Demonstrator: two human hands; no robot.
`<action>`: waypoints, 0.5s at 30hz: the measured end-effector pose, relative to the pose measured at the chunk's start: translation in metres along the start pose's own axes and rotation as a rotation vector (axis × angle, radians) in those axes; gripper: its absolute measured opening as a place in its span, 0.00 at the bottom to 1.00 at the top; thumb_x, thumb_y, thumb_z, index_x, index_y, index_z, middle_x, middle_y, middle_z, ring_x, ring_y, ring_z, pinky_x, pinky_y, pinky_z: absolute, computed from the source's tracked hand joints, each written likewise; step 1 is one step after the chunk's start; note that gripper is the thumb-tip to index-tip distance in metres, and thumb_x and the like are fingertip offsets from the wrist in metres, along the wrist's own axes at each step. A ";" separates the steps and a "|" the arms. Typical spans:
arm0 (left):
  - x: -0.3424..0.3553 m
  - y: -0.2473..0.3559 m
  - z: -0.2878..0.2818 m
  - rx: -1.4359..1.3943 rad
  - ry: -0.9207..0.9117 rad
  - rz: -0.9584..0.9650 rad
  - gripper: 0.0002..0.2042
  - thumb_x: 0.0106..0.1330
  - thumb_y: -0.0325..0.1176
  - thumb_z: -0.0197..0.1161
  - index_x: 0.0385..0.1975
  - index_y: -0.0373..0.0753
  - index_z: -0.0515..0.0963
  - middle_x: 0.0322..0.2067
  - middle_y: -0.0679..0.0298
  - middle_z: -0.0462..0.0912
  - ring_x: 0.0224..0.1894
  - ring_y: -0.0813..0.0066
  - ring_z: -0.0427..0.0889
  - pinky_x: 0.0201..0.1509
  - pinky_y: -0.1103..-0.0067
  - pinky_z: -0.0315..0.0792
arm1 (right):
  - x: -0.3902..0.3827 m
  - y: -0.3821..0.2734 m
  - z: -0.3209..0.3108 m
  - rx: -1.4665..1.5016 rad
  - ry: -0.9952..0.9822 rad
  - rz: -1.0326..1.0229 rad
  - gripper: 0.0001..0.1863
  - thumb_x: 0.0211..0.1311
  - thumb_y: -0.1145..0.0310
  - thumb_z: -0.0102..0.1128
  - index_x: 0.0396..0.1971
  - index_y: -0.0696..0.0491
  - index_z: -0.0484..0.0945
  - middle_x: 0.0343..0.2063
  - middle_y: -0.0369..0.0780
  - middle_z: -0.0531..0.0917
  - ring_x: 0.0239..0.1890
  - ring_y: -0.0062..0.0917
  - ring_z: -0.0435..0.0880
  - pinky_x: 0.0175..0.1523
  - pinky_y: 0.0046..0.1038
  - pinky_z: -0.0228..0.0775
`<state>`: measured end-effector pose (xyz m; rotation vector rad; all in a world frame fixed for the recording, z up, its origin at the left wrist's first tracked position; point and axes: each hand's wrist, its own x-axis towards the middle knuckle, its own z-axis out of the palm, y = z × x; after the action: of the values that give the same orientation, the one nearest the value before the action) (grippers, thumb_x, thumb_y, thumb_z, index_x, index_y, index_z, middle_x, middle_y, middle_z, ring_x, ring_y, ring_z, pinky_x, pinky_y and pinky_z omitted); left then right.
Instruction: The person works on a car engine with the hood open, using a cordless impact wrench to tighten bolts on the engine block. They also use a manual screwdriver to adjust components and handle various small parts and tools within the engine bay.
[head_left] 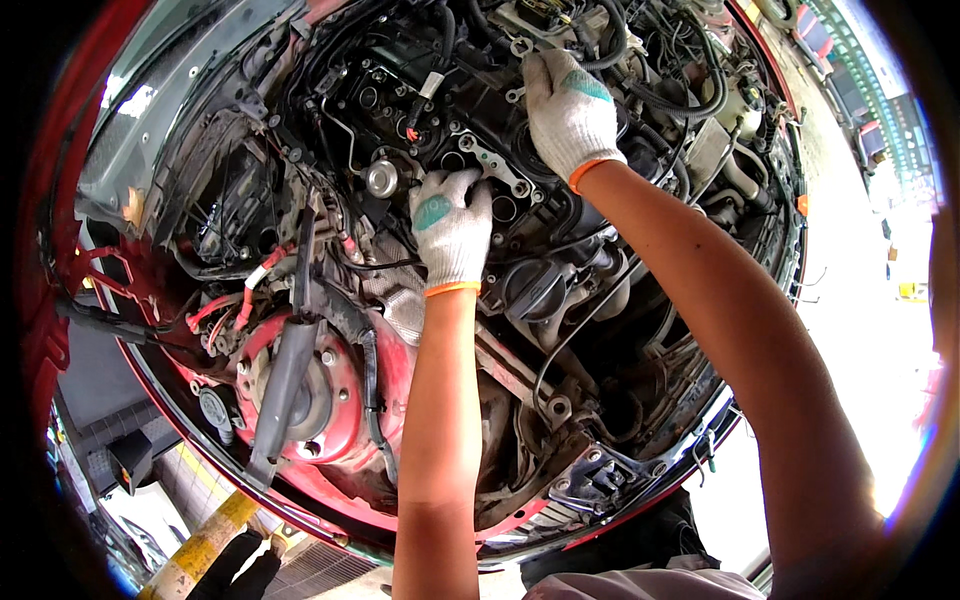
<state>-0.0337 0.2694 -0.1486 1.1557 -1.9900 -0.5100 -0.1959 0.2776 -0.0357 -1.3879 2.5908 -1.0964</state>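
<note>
Both my hands wear white knit gloves with orange cuffs and reach into a car's engine bay. My left hand (451,228) rests low on the black engine cover (478,112), its fingers curled down between two round holes. Whatever those fingertips grip, if anything, is hidden. Close to them lie a silver metal bracket (492,165) and a round silver cap (381,178). Farther back and to the right, my right hand (572,115) is closed over the engine top, fingers bent under. The glove covers what it may hold. A ring-shaped metal eye (521,46) shows just beyond its fingertips.
A black oil filler cap (535,290) sits below the hands. A grey strut bar (283,400) crosses the red strut tower (345,380) at the left. Black hoses (690,100) and cables run around the engine. A yellow post (205,540) stands outside the car's edge.
</note>
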 end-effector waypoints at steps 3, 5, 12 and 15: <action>0.001 0.002 0.000 -0.018 -0.025 -0.020 0.10 0.60 0.37 0.71 0.40 0.44 0.86 0.41 0.54 0.84 0.46 0.50 0.81 0.54 0.62 0.74 | 0.001 0.003 0.001 0.013 0.029 -0.038 0.17 0.76 0.55 0.51 0.46 0.53 0.80 0.35 0.52 0.87 0.41 0.49 0.87 0.46 0.44 0.78; 0.002 0.007 0.000 -0.039 0.040 -0.032 0.12 0.61 0.37 0.71 0.43 0.43 0.85 0.43 0.53 0.84 0.47 0.49 0.81 0.55 0.61 0.74 | 0.001 0.006 0.003 0.000 0.050 -0.059 0.17 0.76 0.55 0.51 0.45 0.53 0.80 0.35 0.52 0.87 0.41 0.49 0.87 0.46 0.44 0.78; 0.003 0.005 0.004 0.080 0.063 0.003 0.14 0.64 0.39 0.67 0.47 0.44 0.85 0.40 0.55 0.82 0.43 0.50 0.81 0.50 0.61 0.77 | 0.000 0.006 0.006 0.003 0.057 -0.094 0.17 0.77 0.56 0.51 0.44 0.53 0.81 0.35 0.51 0.86 0.41 0.47 0.87 0.45 0.41 0.79; 0.005 0.006 0.004 0.056 0.017 -0.005 0.15 0.65 0.40 0.67 0.48 0.42 0.85 0.39 0.53 0.83 0.45 0.48 0.82 0.53 0.61 0.76 | 0.000 0.014 0.003 -0.183 0.051 -0.241 0.15 0.72 0.64 0.53 0.52 0.53 0.80 0.44 0.47 0.84 0.43 0.43 0.87 0.45 0.38 0.80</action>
<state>-0.0413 0.2684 -0.1450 1.1954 -1.9985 -0.4487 -0.2052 0.2810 -0.0462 -1.7741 2.6721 -0.9466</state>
